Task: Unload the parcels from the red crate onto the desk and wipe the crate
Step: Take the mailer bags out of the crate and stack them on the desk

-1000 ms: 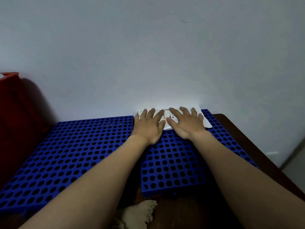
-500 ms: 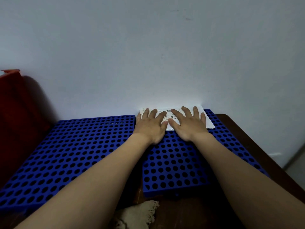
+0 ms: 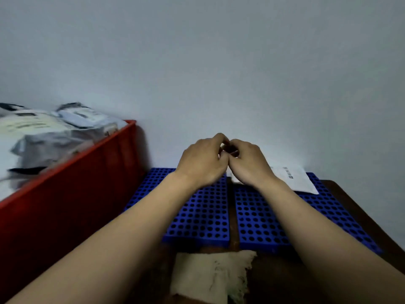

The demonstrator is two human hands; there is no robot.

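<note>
Fingers (image 3: 219,138) of both hands are curled, tips touching, nothing visibly held. Left hand (image 3: 201,163) and right hand (image 3: 249,164) hover above the mats (image 3: 203,216). One parcel (image 3: 294,178) lies beside them; more parcels (image 3: 43,132) fill the crate (image 3: 65,194). These likely handle soft, light and slippery: pinch an edge.

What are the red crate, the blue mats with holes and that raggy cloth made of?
Red crate: looks like hard moulded plastic, smooth with a dull sheen and a stiff, straight rim.
Blue perforated mats: probably plastic too, judging by the even colour and neat, identical round holes.
Cloth: soft woven fabric, maybe cotton; it is off-white with frayed edges and dirty marks.
</note>
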